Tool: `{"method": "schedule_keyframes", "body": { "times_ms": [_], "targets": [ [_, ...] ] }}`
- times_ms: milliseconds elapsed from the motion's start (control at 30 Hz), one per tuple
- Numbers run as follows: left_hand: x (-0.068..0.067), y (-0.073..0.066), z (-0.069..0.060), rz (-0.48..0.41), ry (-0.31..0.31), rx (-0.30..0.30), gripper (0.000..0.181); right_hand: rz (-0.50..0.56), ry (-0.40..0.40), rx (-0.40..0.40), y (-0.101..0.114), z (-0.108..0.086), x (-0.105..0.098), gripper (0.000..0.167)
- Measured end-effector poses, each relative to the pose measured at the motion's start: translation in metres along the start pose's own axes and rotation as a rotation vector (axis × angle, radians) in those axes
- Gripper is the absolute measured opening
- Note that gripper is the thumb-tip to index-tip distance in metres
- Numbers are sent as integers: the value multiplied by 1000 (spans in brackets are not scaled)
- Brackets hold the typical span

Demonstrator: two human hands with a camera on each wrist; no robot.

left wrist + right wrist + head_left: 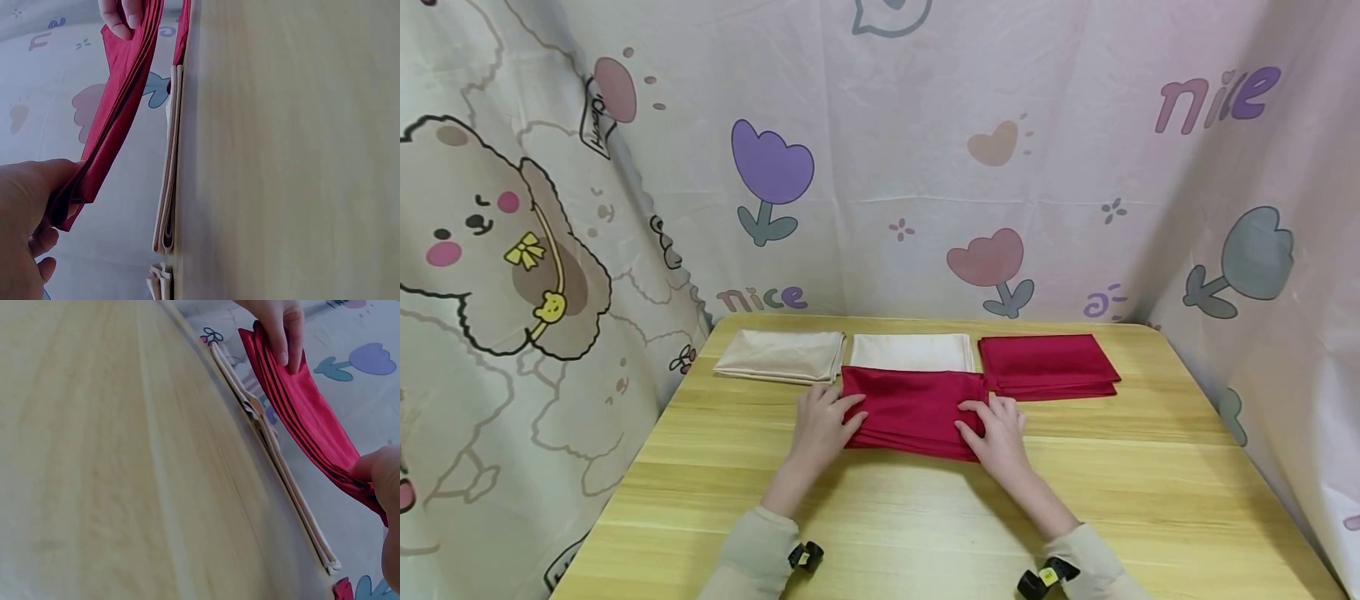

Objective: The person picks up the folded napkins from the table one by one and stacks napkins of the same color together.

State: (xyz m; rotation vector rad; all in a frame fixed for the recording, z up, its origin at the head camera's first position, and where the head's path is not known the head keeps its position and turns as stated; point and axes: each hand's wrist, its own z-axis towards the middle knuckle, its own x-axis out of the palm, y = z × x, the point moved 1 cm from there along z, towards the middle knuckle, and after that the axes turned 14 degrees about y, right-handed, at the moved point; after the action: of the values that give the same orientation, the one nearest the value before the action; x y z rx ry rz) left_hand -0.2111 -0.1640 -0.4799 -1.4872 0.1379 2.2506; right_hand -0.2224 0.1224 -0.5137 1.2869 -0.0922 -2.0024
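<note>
A folded red cloth is held up off the table between both hands, its stacked layers showing along the lower edge. My left hand pinches its left end, thumb on the near face and other fingers behind. At the right end my right hand pinches it the same way. Both wrist views show the cloth apart from the tabletop, sagging slightly in the right wrist view. Behind it lies a folded white cloth, its near part hidden by the red one.
On the wooden table, a folded beige cloth lies at the back left. Another folded red cloth lies at the back right. A printed curtain hangs behind the table and along both sides.
</note>
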Motion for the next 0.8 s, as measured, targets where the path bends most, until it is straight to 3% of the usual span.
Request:
{"method": "schedule_keyframes", "body": {
  "times_ms": [333, 800],
  "targets": [
    [3, -11, 11, 8, 43, 23, 26, -34, -54, 11, -12, -2, -8, 28],
    [7, -25, 24, 3, 47, 72, 25, -63, -68, 72, -24, -4, -20, 27]
  ]
}}
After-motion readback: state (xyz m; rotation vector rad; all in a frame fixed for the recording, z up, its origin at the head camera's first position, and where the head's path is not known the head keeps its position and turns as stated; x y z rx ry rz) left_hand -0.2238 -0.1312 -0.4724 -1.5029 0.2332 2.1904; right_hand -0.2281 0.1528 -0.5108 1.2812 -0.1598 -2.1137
